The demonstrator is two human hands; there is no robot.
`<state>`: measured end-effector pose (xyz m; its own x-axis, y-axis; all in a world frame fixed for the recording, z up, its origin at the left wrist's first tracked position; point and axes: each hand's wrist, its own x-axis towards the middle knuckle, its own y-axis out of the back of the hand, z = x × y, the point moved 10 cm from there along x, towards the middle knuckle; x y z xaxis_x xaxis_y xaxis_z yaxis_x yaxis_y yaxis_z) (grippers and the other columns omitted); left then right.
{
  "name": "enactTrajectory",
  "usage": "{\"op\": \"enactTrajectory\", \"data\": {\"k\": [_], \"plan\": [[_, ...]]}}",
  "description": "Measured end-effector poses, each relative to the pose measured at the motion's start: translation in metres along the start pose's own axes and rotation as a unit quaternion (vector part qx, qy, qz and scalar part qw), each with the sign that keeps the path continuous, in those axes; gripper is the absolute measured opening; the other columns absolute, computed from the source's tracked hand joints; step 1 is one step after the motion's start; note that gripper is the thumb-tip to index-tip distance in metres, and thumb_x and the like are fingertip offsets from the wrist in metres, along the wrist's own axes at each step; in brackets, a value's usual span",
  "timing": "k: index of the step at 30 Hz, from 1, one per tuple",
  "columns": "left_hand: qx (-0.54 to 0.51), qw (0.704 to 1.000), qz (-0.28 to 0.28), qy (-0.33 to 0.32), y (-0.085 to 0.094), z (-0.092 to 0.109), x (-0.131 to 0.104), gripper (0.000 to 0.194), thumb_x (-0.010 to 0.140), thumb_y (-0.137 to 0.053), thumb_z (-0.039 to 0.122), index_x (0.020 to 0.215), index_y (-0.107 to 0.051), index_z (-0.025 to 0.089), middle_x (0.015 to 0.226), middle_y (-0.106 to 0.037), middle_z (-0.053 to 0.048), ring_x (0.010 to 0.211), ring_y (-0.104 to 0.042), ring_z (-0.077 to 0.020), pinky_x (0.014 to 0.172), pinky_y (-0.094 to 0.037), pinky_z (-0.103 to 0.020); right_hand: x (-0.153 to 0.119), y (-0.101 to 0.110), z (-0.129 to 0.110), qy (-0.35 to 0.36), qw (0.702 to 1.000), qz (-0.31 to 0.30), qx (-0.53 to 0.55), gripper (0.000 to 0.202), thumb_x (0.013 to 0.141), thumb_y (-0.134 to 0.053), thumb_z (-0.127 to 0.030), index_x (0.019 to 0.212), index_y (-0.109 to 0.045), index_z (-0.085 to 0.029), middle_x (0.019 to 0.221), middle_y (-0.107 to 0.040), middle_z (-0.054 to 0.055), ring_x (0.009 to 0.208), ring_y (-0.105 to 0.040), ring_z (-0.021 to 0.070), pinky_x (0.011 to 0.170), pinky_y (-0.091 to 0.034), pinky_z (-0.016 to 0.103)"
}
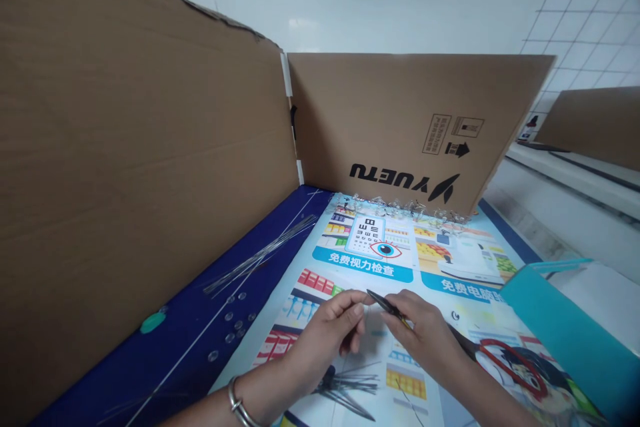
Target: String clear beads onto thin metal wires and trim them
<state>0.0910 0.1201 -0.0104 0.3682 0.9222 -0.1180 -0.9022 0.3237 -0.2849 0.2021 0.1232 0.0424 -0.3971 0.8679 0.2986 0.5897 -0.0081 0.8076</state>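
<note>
My right hand is wrapped round dark-tipped needle-nose pliers, with a hint of yellow near the fingers. The pliers' pointed end reaches left to my left hand. There the thumb and forefinger are pinched together, but whatever they hold is too fine to make out. Below my left hand lies a bundle of thin dark wires, partly covered by the hand. A single thin wire rests to its right. On the blue strip to the left are several clear beads and a long bundle of straight wires.
Tall cardboard panels wall off the left and back. Small clear pieces line the foot of the back panel. A printed poster covers the table. A green oval piece sits far left; a teal box stands right.
</note>
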Motion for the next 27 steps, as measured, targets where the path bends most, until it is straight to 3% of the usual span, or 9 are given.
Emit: {"op": "enactTrajectory", "data": {"k": [21, 27], "plan": [[-0.008, 1.000, -0.004, 0.005, -0.0003, -0.0007, 0.0004, 0.025, 0.082, -0.050, 0.035, 0.098, -0.056, 0.017, 0.063, -0.050, 0.004, 0.044, -0.043, -0.0045, 0.042, -0.025, -0.018, -0.0004, -0.0037, -0.0018, -0.004, 1.000, -0.025, 0.001, 0.013, 0.085, -0.046, -0.027, 0.092, -0.056, -0.023, 0.081, -0.058, 0.003, 0.076, -0.055, 0.0173, 0.065, -0.044, 0.028], [-0.035, 0.999, -0.009, 0.018, -0.0019, -0.0033, 0.0004, 0.023, 0.080, -0.053, 0.037, 0.088, -0.057, 0.016, 0.060, -0.050, 0.004, 0.042, -0.042, -0.0041, 0.039, -0.024, -0.017, -0.0030, -0.0051, -0.0037, 0.031, 0.992, 0.005, -0.123, 0.014, 0.087, -0.044, -0.027, 0.089, -0.055, -0.018, 0.078, -0.057, 0.006, 0.074, -0.053, 0.0190, 0.064, -0.043, 0.030]]}}
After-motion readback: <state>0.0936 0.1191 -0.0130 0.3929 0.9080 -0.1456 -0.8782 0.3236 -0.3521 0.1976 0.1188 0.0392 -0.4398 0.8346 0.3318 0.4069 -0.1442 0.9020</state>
